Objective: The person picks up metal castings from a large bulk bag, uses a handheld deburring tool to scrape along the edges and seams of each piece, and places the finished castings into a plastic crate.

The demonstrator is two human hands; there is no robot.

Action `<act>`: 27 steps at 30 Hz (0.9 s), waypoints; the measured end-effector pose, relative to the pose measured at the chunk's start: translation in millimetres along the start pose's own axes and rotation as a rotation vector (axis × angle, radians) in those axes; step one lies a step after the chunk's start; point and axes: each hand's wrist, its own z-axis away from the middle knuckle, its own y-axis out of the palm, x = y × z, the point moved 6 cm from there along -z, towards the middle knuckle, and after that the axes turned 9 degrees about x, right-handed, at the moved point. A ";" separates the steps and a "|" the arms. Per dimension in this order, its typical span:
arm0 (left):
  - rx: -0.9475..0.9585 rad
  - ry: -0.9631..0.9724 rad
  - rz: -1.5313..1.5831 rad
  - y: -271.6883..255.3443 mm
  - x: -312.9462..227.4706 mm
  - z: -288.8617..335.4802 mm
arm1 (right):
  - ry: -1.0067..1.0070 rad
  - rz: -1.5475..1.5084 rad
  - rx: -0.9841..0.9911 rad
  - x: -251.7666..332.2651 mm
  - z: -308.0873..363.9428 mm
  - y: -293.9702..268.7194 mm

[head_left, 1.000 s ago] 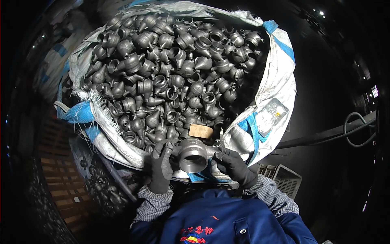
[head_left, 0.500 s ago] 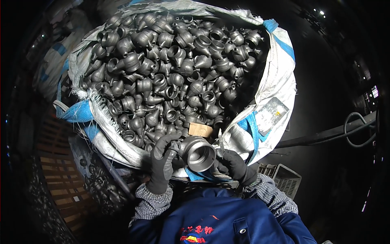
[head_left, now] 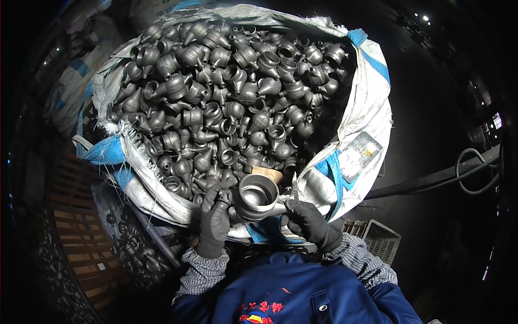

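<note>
My left hand (head_left: 215,215), in a dark glove, grips a grey metal funnel-shaped casting (head_left: 256,195) by its side, its round open mouth facing up. Just right of the casting, my gloved right hand (head_left: 310,222) holds a thin pointed metal tool (head_left: 294,187) upright, close to the casting's rim. Both hands sit over the near edge of a big white woven sack (head_left: 362,124) with blue straps. The sack is heaped with several dark castings (head_left: 232,92) of the same shape. A small tan block (head_left: 268,174) lies among them just behind the held casting.
More castings lie in a second sack at the lower left (head_left: 132,248), beside wooden pallet slats (head_left: 73,227). A white plastic crate (head_left: 377,240) stands to the right of my arm. Dark hoses and a bar (head_left: 464,173) run along the right side.
The casting has tilted and shifted slightly left in my left hand, its mouth now facing up. My right hand has come off it and now holds the thin tool upright beside it.
</note>
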 end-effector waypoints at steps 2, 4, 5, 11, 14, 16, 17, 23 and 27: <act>0.022 0.080 0.099 8.2 -3.8 -3.6 | 0.005 0.011 0.039 7.7 1.0 5.3; 0.138 -0.005 0.298 13.4 -5.4 -6.2 | -0.032 -0.007 0.043 15.9 5.4 10.4; 0.112 0.009 0.286 5.1 2.4 -7.8 | -0.063 0.017 0.054 17.4 5.5 10.7; 0.161 0.047 0.234 9.1 7.4 -14.7 | -0.160 0.031 0.021 21.3 3.2 6.6; 0.172 0.044 0.209 11.0 6.7 -15.5 | -0.152 -0.028 0.027 23.6 5.7 7.4; 0.173 0.042 0.212 10.7 8.1 -17.4 | -0.165 -0.015 0.024 23.6 5.1 6.2; 0.179 0.045 0.210 12.3 6.8 -18.1 | -0.172 -0.023 0.026 25.3 5.8 7.2; 0.200 0.020 0.147 8.9 7.2 -18.3 | -0.180 -0.044 0.008 28.3 6.8 -7.8; 0.244 -0.040 0.160 -0.3 14.4 -15.2 | -0.219 0.047 -0.041 48.1 10.8 -16.2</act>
